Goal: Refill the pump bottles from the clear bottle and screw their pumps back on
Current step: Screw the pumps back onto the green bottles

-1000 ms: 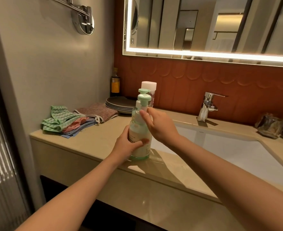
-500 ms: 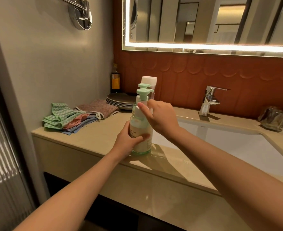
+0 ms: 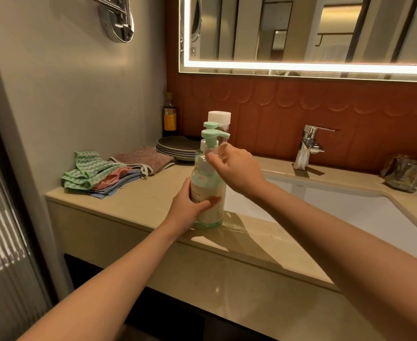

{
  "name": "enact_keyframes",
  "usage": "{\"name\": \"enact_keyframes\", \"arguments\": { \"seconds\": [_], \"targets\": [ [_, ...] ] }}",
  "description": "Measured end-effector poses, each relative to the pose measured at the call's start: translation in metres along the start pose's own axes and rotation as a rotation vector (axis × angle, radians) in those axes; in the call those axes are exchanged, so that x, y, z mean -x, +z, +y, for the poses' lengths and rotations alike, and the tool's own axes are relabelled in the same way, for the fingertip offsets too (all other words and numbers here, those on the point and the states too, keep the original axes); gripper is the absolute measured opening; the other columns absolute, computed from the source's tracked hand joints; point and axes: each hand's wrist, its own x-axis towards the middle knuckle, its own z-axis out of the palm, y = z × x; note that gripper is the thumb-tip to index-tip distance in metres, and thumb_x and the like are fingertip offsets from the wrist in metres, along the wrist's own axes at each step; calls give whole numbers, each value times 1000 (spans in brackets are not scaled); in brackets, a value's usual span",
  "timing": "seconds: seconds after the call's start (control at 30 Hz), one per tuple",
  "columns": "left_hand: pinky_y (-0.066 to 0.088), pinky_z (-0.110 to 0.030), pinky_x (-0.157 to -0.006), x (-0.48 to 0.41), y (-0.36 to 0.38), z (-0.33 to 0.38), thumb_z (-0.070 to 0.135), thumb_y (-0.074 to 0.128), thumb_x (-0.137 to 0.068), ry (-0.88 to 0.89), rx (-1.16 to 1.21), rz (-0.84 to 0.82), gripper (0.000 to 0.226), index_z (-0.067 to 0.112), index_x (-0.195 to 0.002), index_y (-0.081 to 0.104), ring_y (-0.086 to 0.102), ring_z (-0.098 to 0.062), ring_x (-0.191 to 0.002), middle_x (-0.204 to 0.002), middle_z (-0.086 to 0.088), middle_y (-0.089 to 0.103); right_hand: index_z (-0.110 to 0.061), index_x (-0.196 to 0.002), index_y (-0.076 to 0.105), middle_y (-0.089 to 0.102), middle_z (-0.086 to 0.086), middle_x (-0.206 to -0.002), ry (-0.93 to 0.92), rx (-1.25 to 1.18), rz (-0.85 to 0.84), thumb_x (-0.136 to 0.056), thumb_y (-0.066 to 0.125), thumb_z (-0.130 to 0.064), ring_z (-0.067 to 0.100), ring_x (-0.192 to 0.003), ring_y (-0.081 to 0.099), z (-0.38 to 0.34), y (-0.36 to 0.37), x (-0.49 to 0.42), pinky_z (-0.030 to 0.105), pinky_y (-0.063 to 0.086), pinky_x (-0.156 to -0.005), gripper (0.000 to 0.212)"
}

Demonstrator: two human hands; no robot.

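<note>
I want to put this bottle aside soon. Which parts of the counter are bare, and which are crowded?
Bare counter lies between the folded cloths and the front pump bottle, and along the front edge before the sink. Crowded: the back left corner with plates and a dark bottle, and directly behind the pump bottle.

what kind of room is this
A bathroom, most likely in a hotel or flat: a vanity counter with an undermount sink and chrome faucet, below a backlit mirror. The stack of plates by the wall is odd for one.
</note>
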Motion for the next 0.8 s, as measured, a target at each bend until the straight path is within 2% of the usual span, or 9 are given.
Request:
{"name": "enact_keyframes", "arguments": {
  "seconds": [0.1, 0.2, 0.27, 0.37, 0.4, 0.5, 0.63, 0.7, 0.8],
  "targets": [
    [42, -13, -73, 1, 0, 1, 29, 75, -72, -2, -4, 0, 49, 42, -108, 45, 51, 3, -99, -108, 20, 57, -6, -108, 54, 60, 12, -104, 52, -263, -167, -99, 30, -36, 26, -94, 58, -5, 6, -1, 45, 51, -83, 39],
    [42, -12, -72, 0, 0, 0, 25, 75, -74, 10, -11, 0, 48, 41, -109, 45, 52, 3, -100, -108, 19, 58, -6, -113, 56, 62, 12, -107, 90, -327, -123, -98, 30, -42, 26, -97, 58, -4, 9, 6, 41, 51, -82, 46],
    [42, -13, -74, 0, 0, -1, 23, 75, -75, 11, -8, -3, 48, 39, -110, 46, 53, 0, -102, -109, 16, 59, -9, -109, 57, 65, 8, -99, 56, -116, -40, -94, 30, -53, 22, -89, 60, -2, 8, 8, 36, 51, -73, 54],
    [44, -16, -77, 0, 1, 0, 23, 75, -74, 13, 3, -7, 51, 36, -114, 46, 53, -3, -104, -111, 15, 59, -13, -88, 51, 60, 2, -80, 29, 203, 47, -88, 31, -66, 18, -71, 56, -3, 4, 2, 30, 43, -57, 57],
    [44, -16, -78, 0, 1, 0, 24, 76, -73, 11, 7, -9, 52, 36, -114, 46, 53, -4, -105, -111, 15, 59, -14, -90, 47, 60, 1, -85, 47, 183, 23, -87, 32, -66, 18, -75, 56, -4, 5, 0, 30, 42, -60, 54],
    [44, -15, -78, 1, 1, 1, 29, 77, -70, 4, 17, -13, 55, 35, -115, 47, 54, -3, -105, -112, 14, 59, -15, -119, 47, 60, 4, -117, 116, -145, -62, -90, 38, -59, 23, -102, 57, -9, 10, 1, 42, 49, -84, 53],
    [45, -10, -71, 3, 2, 4, 42, 75, -60, 10, 29, -19, 56, 41, -109, 48, 54, 3, -101, -110, 17, 60, -12, -125, 50, 59, 7, -123, 132, -343, -84, -92, 34, -54, 25, -110, 56, -13, 10, 8, 46, 48, -91, 56],
    [45, -10, -70, 2, 2, 3, 38, 77, -63, 13, 26, -11, 53, 40, -108, 49, 55, 3, -100, -109, 17, 61, -11, -119, 50, 61, 10, -118, 89, -229, -113, -94, 26, -52, 27, -105, 57, -10, 5, 11, 45, 48, -88, 54],
    [44, -15, -74, 0, 2, -1, 21, 76, -72, 20, 20, 6, 47, 38, -108, 49, 55, -5, -104, -110, 11, 62, -9, -96, 55, 64, 9, -92, 16, 63, -40, -97, 23, -50, 26, -84, 60, -5, -3, 11, 40, 48, -73, 52]
  ]
}}
